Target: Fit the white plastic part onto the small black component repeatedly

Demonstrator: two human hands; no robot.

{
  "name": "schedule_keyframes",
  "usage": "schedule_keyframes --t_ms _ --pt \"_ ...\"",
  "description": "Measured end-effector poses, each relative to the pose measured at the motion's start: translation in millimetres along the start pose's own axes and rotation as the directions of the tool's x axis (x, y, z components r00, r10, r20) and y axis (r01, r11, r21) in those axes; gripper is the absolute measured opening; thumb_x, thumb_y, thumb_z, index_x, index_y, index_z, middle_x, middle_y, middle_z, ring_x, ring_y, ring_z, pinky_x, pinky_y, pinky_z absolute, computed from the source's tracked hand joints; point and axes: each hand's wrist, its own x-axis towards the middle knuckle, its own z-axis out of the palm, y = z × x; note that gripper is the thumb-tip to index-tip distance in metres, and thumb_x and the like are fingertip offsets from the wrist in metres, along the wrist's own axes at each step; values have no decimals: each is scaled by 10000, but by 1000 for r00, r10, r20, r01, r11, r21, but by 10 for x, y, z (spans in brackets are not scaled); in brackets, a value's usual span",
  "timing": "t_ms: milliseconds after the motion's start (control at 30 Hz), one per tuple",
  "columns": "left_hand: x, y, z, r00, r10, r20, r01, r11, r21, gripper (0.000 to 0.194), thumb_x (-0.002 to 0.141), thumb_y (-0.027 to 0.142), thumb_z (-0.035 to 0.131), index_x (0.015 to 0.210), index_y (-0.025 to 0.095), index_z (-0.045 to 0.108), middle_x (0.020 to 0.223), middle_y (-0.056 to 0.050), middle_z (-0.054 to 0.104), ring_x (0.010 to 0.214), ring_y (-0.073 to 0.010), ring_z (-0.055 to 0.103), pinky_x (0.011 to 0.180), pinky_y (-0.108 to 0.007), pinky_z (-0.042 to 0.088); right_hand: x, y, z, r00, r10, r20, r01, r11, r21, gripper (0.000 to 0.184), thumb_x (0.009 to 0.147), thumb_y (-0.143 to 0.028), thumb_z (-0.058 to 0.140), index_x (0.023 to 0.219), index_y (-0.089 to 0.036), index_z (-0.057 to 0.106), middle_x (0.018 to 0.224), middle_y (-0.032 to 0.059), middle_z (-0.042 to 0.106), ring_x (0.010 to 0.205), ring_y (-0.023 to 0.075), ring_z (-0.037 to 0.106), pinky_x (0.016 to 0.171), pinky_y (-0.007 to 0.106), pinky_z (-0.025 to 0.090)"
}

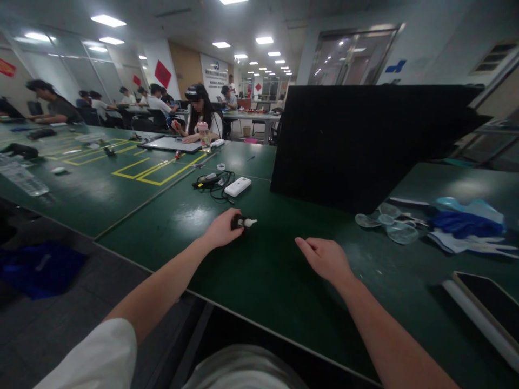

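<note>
My left hand [224, 229] is wrapped round a small black bottle [240, 221]. The bottle lies tilted toward the right, its white nozzle tip sticking out past my thumb. To the right, over the green table, my right hand [324, 258] is closed with the thumb laid along the curled fingers. Whatever is inside those fingers, if anything, is hidden. Just beyond my left hand a white power bank [238, 187] rests by a tangle of black cables [214, 182].
A large black panel [336, 146] stands at the back right. Right of it lie a clear-bladed fan [387, 220], blue-and-white gloves [466, 222] and a phone [488, 308] on a white box. Across the table sits a person [203, 116]; a clear plastic bottle [24, 175] lies far left.
</note>
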Motion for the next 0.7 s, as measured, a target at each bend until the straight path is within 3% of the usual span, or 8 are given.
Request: schedule_keyframes --t_ms 67,133,267,433,500,567,633,700 --pt "-31 -205 -152 997 -40 -72 45 997 68 600 815 315 675 1372 216 474 1330 -105 606 1150 -277 629 1001 -421 511 -3 -9 0 1000 -4 15 4 1000 17 655 965 -705 308 634 -209 580 604 17 591 539 150 521 541 288 359" --pt "-65 -358 -298 996 -3 -91 20 982 187 563 812 270 656 1351 224 502 1391 -110 556 1194 -294 601 1033 -435 488 -10 -28 -3 1000 -8 22 8 1000 30 645 965 -700 318 637 -212 583 609 16 593 542 150 526 545 287 361" --pt "-126 -519 -509 993 122 11 -115 904 412 525 763 144 636 1271 272 602 1402 -108 525 1247 -335 541 1083 -498 425 -20 -47 3 1000 -7 17 7 999 34 640 962 -701 323 639 -213 582 604 14 587 536 148 523 542 283 360" --pt "-208 -604 -597 989 144 37 -144 864 483 533 795 102 557 1271 333 618 1427 -89 510 1291 -351 488 1090 -541 374 -16 -19 29 998 15 62 -19 998 67 635 962 -702 315 677 -215 606 616 13 594 541 149 532 544 280 398" --pt "-227 -662 -618 991 127 -43 -89 868 489 530 801 109 547 1281 325 610 1439 -86 497 1302 -355 475 1096 -541 363 -14 -13 36 996 28 80 -34 997 74 624 964 -696 320 687 -217 611 619 14 597 548 153 541 540 281 405" --pt "-214 -736 -639 978 61 -200 33 899 436 523 799 127 560 1293 296 595 1430 -93 497 1306 -346 475 1103 -520 370 -12 -13 42 995 26 92 -33 997 76 613 966 -690 329 696 -219 614 625 14 601 554 155 549 539 281 410" --pt "-158 -804 -645 923 -83 -375 202 936 290 490 822 174 574 1306 254 570 1383 -111 523 1281 -317 501 1087 -471 408 -10 -16 48 995 17 95 -25 997 76 608 967 -686 335 698 -218 616 635 14 606 559 154 555 542 281 416" --pt "-69 -840 -618 842 -260 -473 337 938 84 456 870 243 566 1323 212 532 1328 -122 560 1231 -277 541 1052 -420 449 -7 -17 57 995 14 98 -22 997 75 610 967 -685 338 695 -217 617 638 14 608 557 152 556 542 281 420"
